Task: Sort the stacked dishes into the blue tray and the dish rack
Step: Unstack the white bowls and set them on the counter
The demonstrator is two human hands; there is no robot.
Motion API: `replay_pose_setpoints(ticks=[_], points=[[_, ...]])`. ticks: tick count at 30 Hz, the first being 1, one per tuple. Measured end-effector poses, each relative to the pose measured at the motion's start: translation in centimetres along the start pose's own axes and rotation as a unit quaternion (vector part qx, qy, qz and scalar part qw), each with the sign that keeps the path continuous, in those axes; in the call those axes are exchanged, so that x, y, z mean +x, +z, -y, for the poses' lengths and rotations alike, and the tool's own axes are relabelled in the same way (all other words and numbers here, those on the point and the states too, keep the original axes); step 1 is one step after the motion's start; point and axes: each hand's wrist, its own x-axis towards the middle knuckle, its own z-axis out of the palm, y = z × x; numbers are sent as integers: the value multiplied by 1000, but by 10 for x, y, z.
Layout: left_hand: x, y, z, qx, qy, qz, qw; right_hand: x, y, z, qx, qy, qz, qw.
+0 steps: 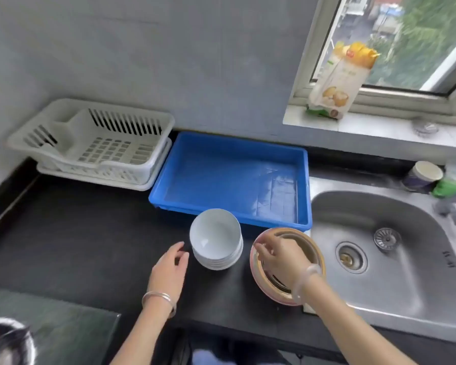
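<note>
A stack of white bowls (216, 239) stands on the black counter, just in front of the blue tray (169, 169). To its right sits a stack of tan and pink plates (300, 239). My right hand (279, 255) lies over the plates with its fingers curled at the left rim of the top plate. My left hand (169, 270) hovers just left of the bowls with fingers apart, holding nothing. The blue tray holds nothing. The white dish rack (90, 143) stands at the back left against the wall, with nothing in it.
A steel sink (379, 259) lies to the right of the plates. A cup (423, 176) and a green item stand behind it. A food packet (337, 83) leans on the window sill. A stove edge shows at the bottom left.
</note>
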Motion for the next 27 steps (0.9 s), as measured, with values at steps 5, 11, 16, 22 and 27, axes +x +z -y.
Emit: replay_pose_setpoints(ticks=[5, 11, 16, 22, 27], points=[[16, 11, -28, 6, 29, 11, 1000, 55, 19, 33, -51, 17, -33, 998], [22, 15, -25, -16, 4, 13, 1000, 72, 32, 42, -124, 18, -47, 991], [19, 18, -23, -70, -14, -2, 997, 76, 26, 44, -108, 1, -42, 993], [21, 18, -28, -76, -32, -7, 997, 65, 14, 33, -10, 5, -79, 997], [24, 21, -36, -17, -42, -27, 999, 59, -2, 21, 65, -6, -125, 990]])
